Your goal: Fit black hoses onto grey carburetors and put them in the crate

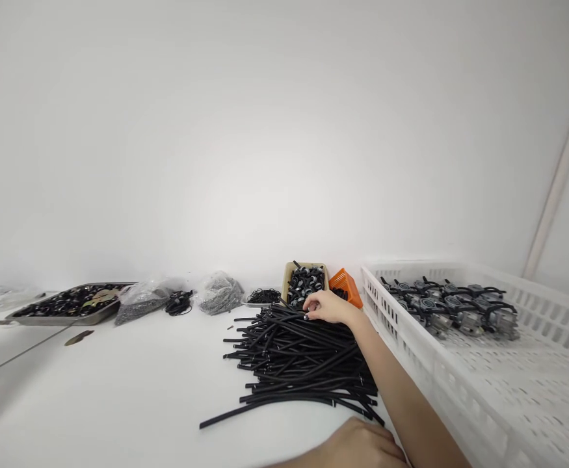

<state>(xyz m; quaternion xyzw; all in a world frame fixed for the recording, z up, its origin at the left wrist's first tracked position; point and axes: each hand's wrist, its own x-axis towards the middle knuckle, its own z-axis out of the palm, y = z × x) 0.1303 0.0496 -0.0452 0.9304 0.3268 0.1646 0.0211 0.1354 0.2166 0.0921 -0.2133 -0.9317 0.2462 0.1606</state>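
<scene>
A large heap of black rubber hoses (308, 351) lies on the white table, most of them running crosswise. My right hand (330, 307) reaches over the heap's far edge, with thumb and fingers bent together. Whatever lies between those fingertips is too small to make out. At the bottom edge, my left hand (362, 445) shows its back and curled fingers, partly cut off by the frame. Anything inside it is hidden. One long hose curves along the near side of the heap. Just beyond the right hand stands a yellow basket (285, 284) of small black and grey parts.
An orange basket (345, 282) leans beside the yellow one. On the right, a large white crate (440, 370) holds several metal units with black handles (452, 305). Leftward along the wall are bags of small parts (218, 294), black rings (263, 296) and a metal tray (69, 320).
</scene>
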